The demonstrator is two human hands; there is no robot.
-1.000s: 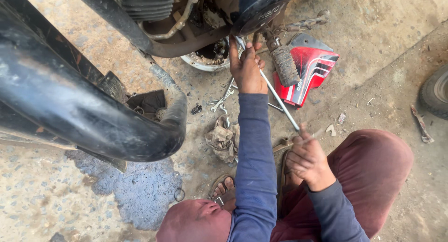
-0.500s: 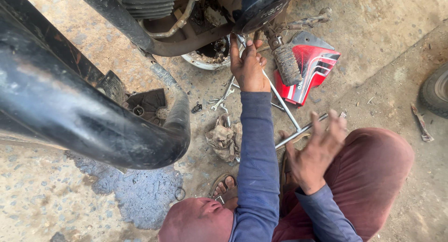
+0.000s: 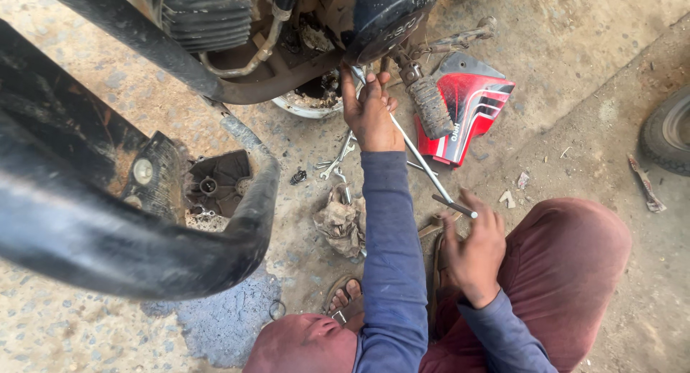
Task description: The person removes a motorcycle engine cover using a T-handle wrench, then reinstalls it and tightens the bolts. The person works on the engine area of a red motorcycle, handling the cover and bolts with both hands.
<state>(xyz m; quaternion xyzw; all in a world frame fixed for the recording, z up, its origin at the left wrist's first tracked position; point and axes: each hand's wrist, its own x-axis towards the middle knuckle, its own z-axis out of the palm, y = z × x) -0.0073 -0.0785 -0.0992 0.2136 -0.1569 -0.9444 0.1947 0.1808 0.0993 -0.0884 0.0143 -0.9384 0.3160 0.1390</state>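
Note:
My left hand (image 3: 370, 114) reaches up under the motorcycle engine (image 3: 374, 17) and grips the upper end of a long T-handle wrench (image 3: 420, 161). The thin steel shaft runs down and to the right from there. My right hand (image 3: 471, 251) is closed on the wrench's crossbar at the lower end, just above my knee in maroon trousers (image 3: 568, 272). Both arms wear blue sleeves. The wrench tip is hidden behind my left hand and the engine.
A red and black side panel (image 3: 471, 107) lies on the concrete beside the rubber footpeg (image 3: 431, 107). Spanners (image 3: 338, 157), a dirty rag (image 3: 339, 222), a black plastic cover (image 3: 219, 182) and a metal bowl (image 3: 309, 103) lie below the engine. A thick black pipe (image 3: 108, 243) fills the left; a tyre (image 3: 668, 132) is at far right.
My right hand opened and swung the crossbar around half a second ago, and has now closed on it again, lower. My left hand stayed at the shaft's top.

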